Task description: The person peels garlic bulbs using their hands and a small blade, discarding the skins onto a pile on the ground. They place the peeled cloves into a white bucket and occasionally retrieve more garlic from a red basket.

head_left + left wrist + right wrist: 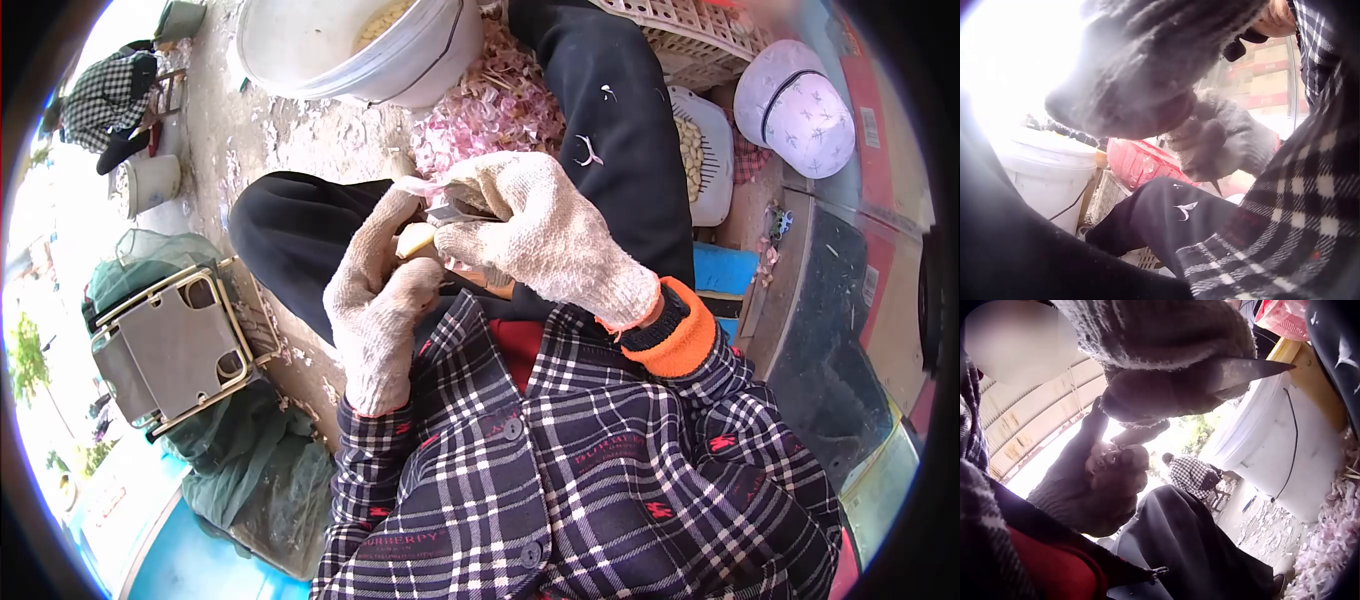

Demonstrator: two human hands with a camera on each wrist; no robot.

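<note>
- Step looks like peeling: left hand (372, 312) grips a pale garlic clove (412, 240) between its fingers and thumb, above the lap.
- Right hand (555, 232) grips a short knife (1257, 369), blade past the fingers; handle hidden by the glove.
- Pink skin scrap (426, 189) sits where the two hands' fingertips meet; can't tell which one pinches it.
- Advice: hold the clove low, lift skin with the blade edge, pull it off against the right thumb. Shallow cuts; keep the tip off the left fingers. Knit gloves probably dull feel, and a bare clove may slip.
- Peel heap (490, 118) lies against the near side of the white bucket (425, 75); cloves show inside its far rim.
- White basket (713, 200), cloves along its left edge, stands beyond the right leg (625, 120). That leg blocks a straight reach.
- Folding chair (190, 345) left, out of the way.
</note>
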